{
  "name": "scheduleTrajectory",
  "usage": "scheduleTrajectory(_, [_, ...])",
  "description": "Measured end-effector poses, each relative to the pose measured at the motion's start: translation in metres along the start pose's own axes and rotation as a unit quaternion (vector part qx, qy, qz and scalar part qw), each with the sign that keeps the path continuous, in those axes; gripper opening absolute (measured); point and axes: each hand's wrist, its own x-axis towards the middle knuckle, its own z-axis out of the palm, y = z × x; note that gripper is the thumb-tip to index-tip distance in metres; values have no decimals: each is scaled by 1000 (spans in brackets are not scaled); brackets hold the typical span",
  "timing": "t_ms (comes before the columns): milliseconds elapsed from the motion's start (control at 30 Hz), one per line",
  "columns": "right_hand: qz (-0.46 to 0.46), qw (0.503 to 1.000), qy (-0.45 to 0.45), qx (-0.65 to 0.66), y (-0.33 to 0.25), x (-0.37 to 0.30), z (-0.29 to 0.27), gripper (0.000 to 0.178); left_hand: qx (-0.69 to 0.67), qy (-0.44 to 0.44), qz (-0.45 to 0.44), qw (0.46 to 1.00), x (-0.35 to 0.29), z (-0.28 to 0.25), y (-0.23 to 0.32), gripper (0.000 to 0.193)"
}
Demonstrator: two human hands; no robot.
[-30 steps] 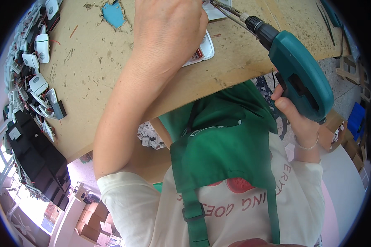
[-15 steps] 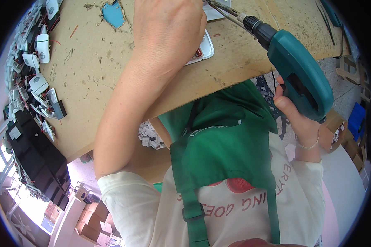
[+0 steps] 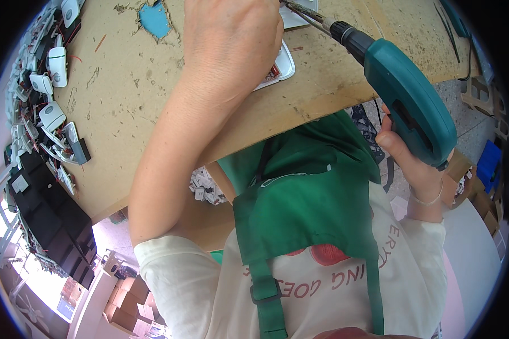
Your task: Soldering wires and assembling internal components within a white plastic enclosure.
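My right hand (image 3: pixel 412 161) is wrapped round the handle of a teal power screwdriver (image 3: pixel 413 101) with a black chuck. The tool slants up and to the left, its long bit (image 3: pixel 306 12) reaching the fingers of my left hand. My left hand (image 3: pixel 232 42) is curled over the tabletop at the upper edge, back upward. What its fingers grip is hidden by the hand and the picture's edge. Beside and partly under it lies a white plastic housing (image 3: pixel 285 63) with reddish parts inside. Behind the bit shows another white piece (image 3: pixel 300 17).
The worn, cardboard-covered table (image 3: pixel 322 85) has a torn hole showing blue. Several white devices (image 3: pixel 57 66) with wires are heaped along its left side, beside a black tray (image 3: pixel 51 209). Below the table edge stands a cardboard box (image 3: pixel 201 223) holding white pieces. Boxes stand at right.
The screwdriver's body and chuck have shifted slightly to the left. My right wrist has moved a little to the right. My left hand stays almost in place.
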Motion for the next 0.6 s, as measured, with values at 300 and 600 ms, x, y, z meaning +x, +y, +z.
scheduleTrajectory(300, [-8,997,65,46,-1,-3,8,30,-6,-7,-5,1000,1,-1,1,7])
scheduleTrajectory(600, [-11,997,62,39,-2,2,8,27,-3,-21,-27,999,0,-1,1,3])
